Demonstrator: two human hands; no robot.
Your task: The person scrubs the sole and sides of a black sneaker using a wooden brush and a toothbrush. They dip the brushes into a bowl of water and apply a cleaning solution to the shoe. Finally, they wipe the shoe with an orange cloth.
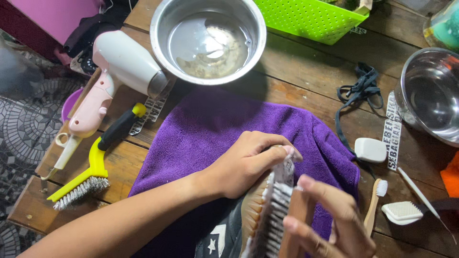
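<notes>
Up-left of the hands lie a pink-and-white hair dryer [114,71] and a yellow wire brush [88,174]; above them a steel bowl of water [208,40]; to their right a white soap bar [370,149] and a toothbrush [375,198].

fuzzy purple towel [215,129], glossy steel bowl [208,40]

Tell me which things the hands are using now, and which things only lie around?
In use: left hand, right hand, wooden brush, dark shoe, purple towel.

Lying about: hair dryer, wire brush, water bowl, black laces, toothbrush.
</notes>
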